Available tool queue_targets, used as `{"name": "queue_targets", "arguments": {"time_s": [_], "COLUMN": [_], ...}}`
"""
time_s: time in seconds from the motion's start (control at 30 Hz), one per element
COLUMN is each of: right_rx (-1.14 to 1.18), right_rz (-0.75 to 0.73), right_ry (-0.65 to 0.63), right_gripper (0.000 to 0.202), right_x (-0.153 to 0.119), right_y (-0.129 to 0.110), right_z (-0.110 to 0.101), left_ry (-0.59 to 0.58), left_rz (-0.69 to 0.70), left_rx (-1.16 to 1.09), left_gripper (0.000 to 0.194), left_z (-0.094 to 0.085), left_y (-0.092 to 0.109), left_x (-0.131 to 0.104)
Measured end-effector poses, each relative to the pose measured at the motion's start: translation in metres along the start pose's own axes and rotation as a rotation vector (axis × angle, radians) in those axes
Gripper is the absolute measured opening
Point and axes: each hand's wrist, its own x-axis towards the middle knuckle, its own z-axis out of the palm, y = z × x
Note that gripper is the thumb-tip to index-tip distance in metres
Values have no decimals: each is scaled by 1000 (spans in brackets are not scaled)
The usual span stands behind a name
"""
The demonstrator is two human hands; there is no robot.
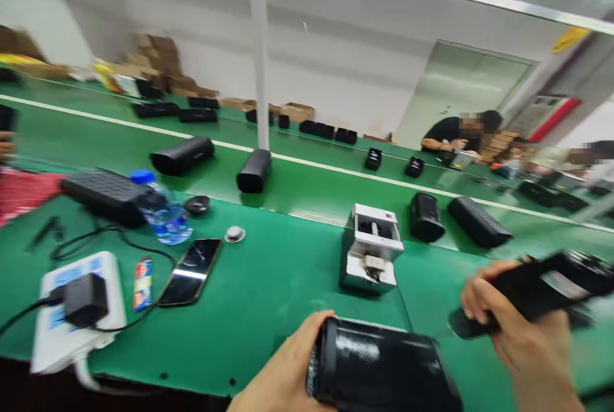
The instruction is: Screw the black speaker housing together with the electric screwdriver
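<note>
Near the bottom middle, my left hand (292,361) is wrapped round the end of a black speaker (378,361) with a glossy, finely patterned face. My right hand (518,329), at the lower right, grips a black handheld tool (537,281) with a pale label on its barrel; motion blur hides its exact kind. The tool is raised above the bench, to the right of the speaker and apart from it. Just beyond the speaker stands a white and grey fixture (371,249) with an open top and a thin cable.
A phone (192,271), a water bottle (163,210), a power strip (112,290) and a snack packet (142,284) lie left on the green bench (273,284). Several black speakers (254,171) line the conveyor (307,175). A metal post (259,47) rises behind. Co-workers (451,137) sit across.
</note>
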Motion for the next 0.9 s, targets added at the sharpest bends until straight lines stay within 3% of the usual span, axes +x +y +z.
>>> {"name": "queue_targets", "arguments": {"time_s": [0.07,0.13,0.27,0.37,0.53,0.67,0.9], "right_rx": [-65,-91,-25,95,52,-18,27], "right_rz": [11,-24,-220,-306,-257,-162,-65], "right_ry": [-69,-98,26,99,130,183,178], "right_gripper": [25,21,27,23,21,26,29], "right_x": [1,8,24,34,50,59,55], "right_y": [-22,-44,-71,-62,-22,-8,-15], "right_z": [-5,3,43,80,121,127,122], "left_ry": [-33,-62,-64,-56,-51,-59,-47], "left_rz": [-34,-56,-65,-65,-45,-50,-17], "left_rx": [7,16,40,48,21,25,16], "left_gripper": [130,133,132,131,130,132,132], "left_z": [-1,0,2,2,1,1,0], "left_y": [0,-1,0,3,5,4,4], "left_x": [-3,-4,-4,-4,-4,-5,-4]}}
